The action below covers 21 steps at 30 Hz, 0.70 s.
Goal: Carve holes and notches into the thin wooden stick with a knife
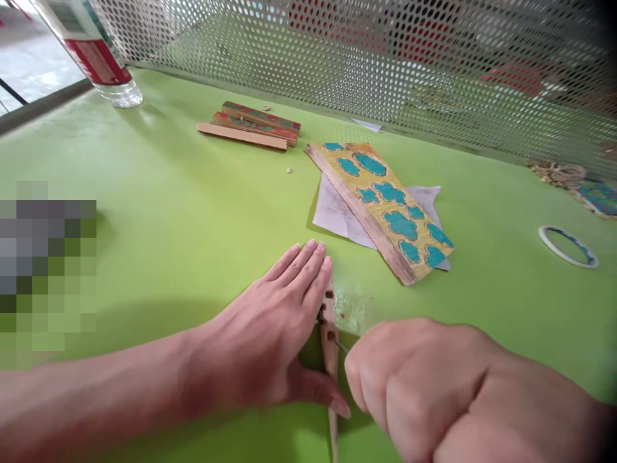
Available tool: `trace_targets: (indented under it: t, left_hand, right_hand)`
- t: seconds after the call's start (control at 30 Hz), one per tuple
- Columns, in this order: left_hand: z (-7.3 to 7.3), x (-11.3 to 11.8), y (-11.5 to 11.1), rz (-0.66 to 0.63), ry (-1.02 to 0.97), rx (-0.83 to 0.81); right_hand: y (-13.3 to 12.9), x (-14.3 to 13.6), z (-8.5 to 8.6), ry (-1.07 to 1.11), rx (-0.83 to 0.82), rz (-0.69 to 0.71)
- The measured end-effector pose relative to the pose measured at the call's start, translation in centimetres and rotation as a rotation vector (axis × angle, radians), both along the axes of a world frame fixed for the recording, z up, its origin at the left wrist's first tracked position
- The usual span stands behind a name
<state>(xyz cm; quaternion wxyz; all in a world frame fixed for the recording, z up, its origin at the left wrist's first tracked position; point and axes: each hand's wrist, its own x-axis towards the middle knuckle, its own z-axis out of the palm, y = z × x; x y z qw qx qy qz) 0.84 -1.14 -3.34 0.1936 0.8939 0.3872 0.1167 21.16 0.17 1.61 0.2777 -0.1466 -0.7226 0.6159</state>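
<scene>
Green worktop (193, 244), bounded at the far side by a perforated metal screen (337, 71). The narrow wooden piece (330, 355), pierced with holes, lies at lower centre, pointing roughly toward 12 o'clock. Left hand (284, 321): palm down along its 9 o'clock side, fingers extended and close together, thumb across its lower part. Right hand (429, 386): at 4 o'clock, fingers closed around a thin tool (340, 345), handle hidden, whose tip meets the lower hole. Relative to the wooden piece: painted board (385, 206), resting over paper (337, 209), at 1 o'clock; wooden strips (255, 132) at 11; bottle (99, 61) between 10 and 11; ring of tape (544, 239) between 2 and 3.
</scene>
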Motion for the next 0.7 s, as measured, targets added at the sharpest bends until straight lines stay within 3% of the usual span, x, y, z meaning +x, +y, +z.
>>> trace_targets:
  t: [0.1,0.17,0.27,0.7]
  left_hand:
    - [-0.1,0.0,0.1,0.018,0.013,-0.017]
    - [0.0,0.1,0.2,0.034,0.009,-0.030]
    - [0.2,0.2,0.4,0.034,0.003,-0.042]
    - [-0.1,0.0,0.2,0.039,0.015,0.012]
  right_hand:
    - [0.7,-0.5,-0.5,0.042,-0.096,-0.158]
    - [1.7,-1.3,-1.2,0.260,-0.311,-0.274]
    - [3.1,-2.0,-2.1,0.404,-0.530,-0.305]
    - [0.5,-0.7,0.1,0.201,-0.263,-0.320]
